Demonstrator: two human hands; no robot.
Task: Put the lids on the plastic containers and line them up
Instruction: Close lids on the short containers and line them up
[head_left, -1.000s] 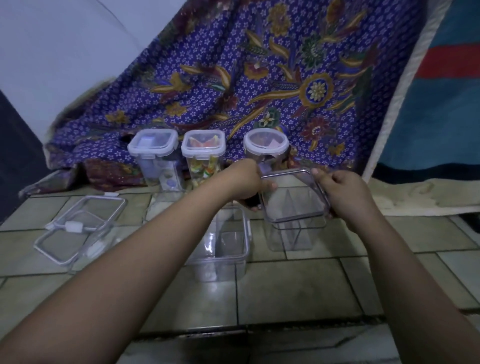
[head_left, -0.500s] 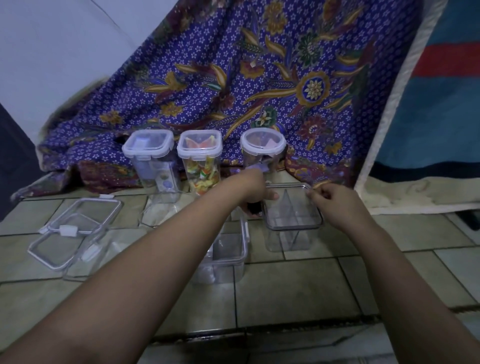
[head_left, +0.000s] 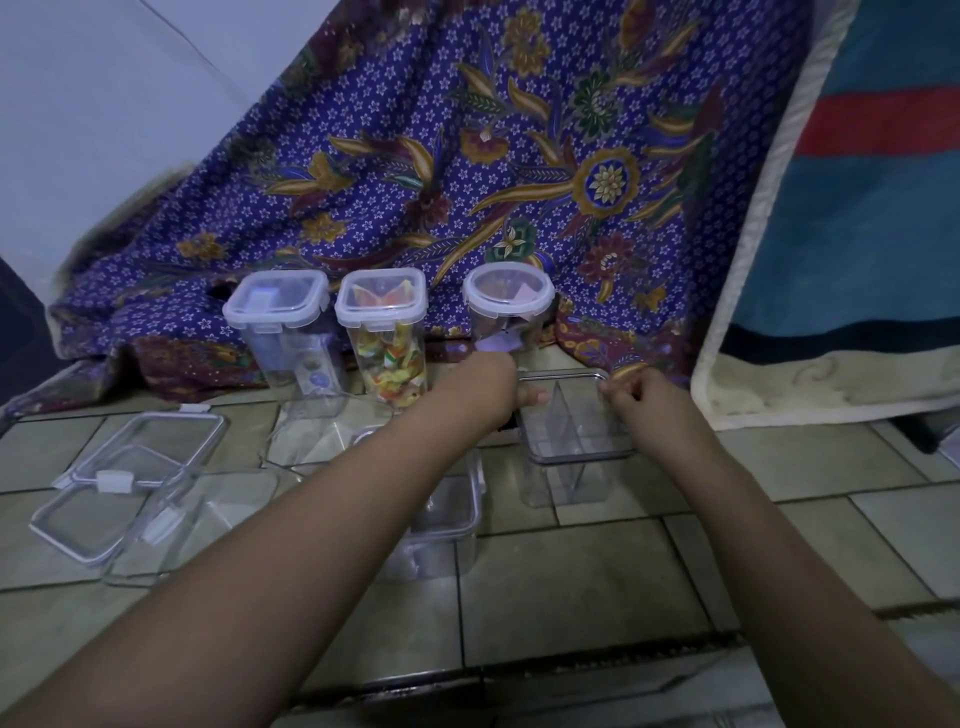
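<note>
A clear square lid (head_left: 571, 415) lies flat on top of a clear divided container (head_left: 566, 480) standing on the tiled floor. My left hand (head_left: 498, 387) grips the lid's left edge and my right hand (head_left: 641, 402) pinches its right edge. Behind, three lidded containers stand in a row: a square one (head_left: 283, 322), one with colourful pieces (head_left: 387, 338) and a round-lidded one (head_left: 506, 306). Another clear container (head_left: 441, 525) without a lid sits under my left forearm, partly hidden.
Loose clear lids (head_left: 122, 478) with white clips lie on the floor at the left, beside a clear empty container on its side (head_left: 208, 514). A purple patterned cloth (head_left: 467, 156) hangs behind the row. A blue and cream blanket (head_left: 857, 234) fills the right.
The lid was held tilted above the divided container and has come down flat onto its rim. Both hands moved down and away with it.
</note>
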